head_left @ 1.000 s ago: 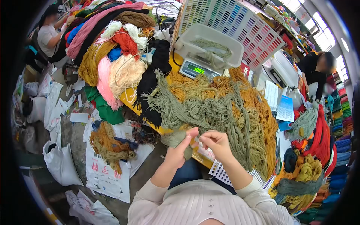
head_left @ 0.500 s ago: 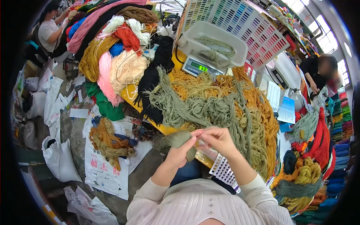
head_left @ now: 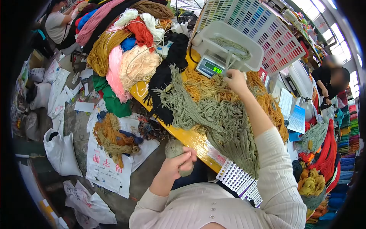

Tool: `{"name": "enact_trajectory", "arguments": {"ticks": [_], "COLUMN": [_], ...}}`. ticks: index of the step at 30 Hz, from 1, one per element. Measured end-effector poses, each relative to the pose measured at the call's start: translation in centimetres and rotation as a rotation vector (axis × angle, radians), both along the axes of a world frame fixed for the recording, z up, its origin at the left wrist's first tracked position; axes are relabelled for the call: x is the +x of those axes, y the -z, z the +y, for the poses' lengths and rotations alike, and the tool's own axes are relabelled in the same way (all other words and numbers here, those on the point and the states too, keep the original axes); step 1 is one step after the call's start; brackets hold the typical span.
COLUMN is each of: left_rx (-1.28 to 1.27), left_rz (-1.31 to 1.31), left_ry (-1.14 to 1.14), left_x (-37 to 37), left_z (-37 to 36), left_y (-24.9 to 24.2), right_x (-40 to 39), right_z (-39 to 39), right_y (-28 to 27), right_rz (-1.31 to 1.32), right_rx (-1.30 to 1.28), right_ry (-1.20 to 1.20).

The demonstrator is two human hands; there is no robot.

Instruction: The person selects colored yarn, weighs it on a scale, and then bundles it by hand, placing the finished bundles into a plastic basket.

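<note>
My left hand (head_left: 180, 164) is wrapped round a small grey-green yarn skein (head_left: 174, 149), held in front of my body off the table's near edge. My right hand (head_left: 236, 82) is stretched forward to the front of the digital scale (head_left: 209, 68). Its fingers are pinched at strands of grey-green yarn (head_left: 218, 79); the fingertips are partly hidden. A white plastic tray (head_left: 256, 47) on the scale holds more grey-green strands (head_left: 232, 46). Below my right forearm, a heap of grey-green yarn (head_left: 221, 114) lies over orange-gold yarn (head_left: 272, 110).
A white perforated basket (head_left: 267, 32) stands behind the scale. Black yarn (head_left: 166, 80) and multicoloured skeins (head_left: 139, 66) are piled at left. A punched colour card (head_left: 232, 177) lies at the near edge of the yellow table (head_left: 183, 137). White sacks (head_left: 61, 152) lie on the floor. Another person (head_left: 328, 82) is at right.
My right hand has left the skein beside my left hand and reached forward to the scale. My left hand keeps the skein, slightly lower. The grey-green yarn near the table's front edge has shifted.
</note>
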State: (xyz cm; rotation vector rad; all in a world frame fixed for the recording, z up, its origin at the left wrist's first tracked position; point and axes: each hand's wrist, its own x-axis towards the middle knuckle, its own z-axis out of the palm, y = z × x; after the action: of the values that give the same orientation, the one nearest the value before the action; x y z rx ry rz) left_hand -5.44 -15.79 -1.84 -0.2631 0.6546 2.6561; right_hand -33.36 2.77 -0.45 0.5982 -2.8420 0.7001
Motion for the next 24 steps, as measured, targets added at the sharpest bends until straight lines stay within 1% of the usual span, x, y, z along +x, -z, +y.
{"name": "enact_trajectory", "arguments": {"ticks": [1,2,3,4,5,6,8,11,12,15,18,21,24], "left_rx": [-0.139,-0.215,-0.265,-0.317,-0.37,-0.356,-0.33,-0.363,-0.286,-0.248,-0.184,-0.142,-0.241], "left_rz": [-0.038,-0.07,-0.03,0.011,0.049,0.059,0.084,0.119,0.06,0.015,-0.037,0.144,0.176], "left_ry": [-0.049,-0.064,-0.112,-0.158,-0.2,-0.233,-0.3,-0.273,-0.263,-0.219,-0.304,-0.3,-0.302], "left_x": [-0.4,-0.8,-1.5,-2.4,-3.1,-3.9,-5.2,-5.4,-5.4,-4.9,-4.1,-3.7,-3.3], "left_z": [0.2,0.3,0.5,1.0,1.5,2.0,3.1,4.3,4.5,4.7,5.3,5.2,5.5], "left_y": [-0.3,-0.2,-0.5,-1.1,-1.7,-2.2,-3.3,-4.1,-3.8,-3.6,-4.2,-3.8,-3.8], "right_x": [1.9,4.9,7.5,10.0,12.1,13.9,16.6,19.0,19.5,20.5,21.1,21.4,21.7], "right_z": [-0.9,-2.1,-2.6,-2.7,-2.6,-2.2,-2.1,-1.6,-1.4,-1.1,-1.0,-0.8,-0.6], "right_y": [-1.6,-3.5,-4.9,-5.3,-5.9,-5.9,-6.5,-6.5,-6.5,-6.7,-6.4,-6.2,-5.6], "right_rz": [-0.252,-0.506,-0.765,-0.934,-1.041,-1.11,-1.13,-1.056,-1.022,-1.017,-1.032,-1.023,-0.99], "right_rx": [-0.236,-0.47,-0.65,-0.923,-0.996,-1.131,-1.166,-1.155,-1.141,-1.194,-1.26,-1.291,-1.24], "right_ry": [-0.016,-0.026,-0.052,-0.091,-0.132,-0.181,-0.175,-0.162,-0.167,-0.167,-0.142,-0.144,-0.135]}}
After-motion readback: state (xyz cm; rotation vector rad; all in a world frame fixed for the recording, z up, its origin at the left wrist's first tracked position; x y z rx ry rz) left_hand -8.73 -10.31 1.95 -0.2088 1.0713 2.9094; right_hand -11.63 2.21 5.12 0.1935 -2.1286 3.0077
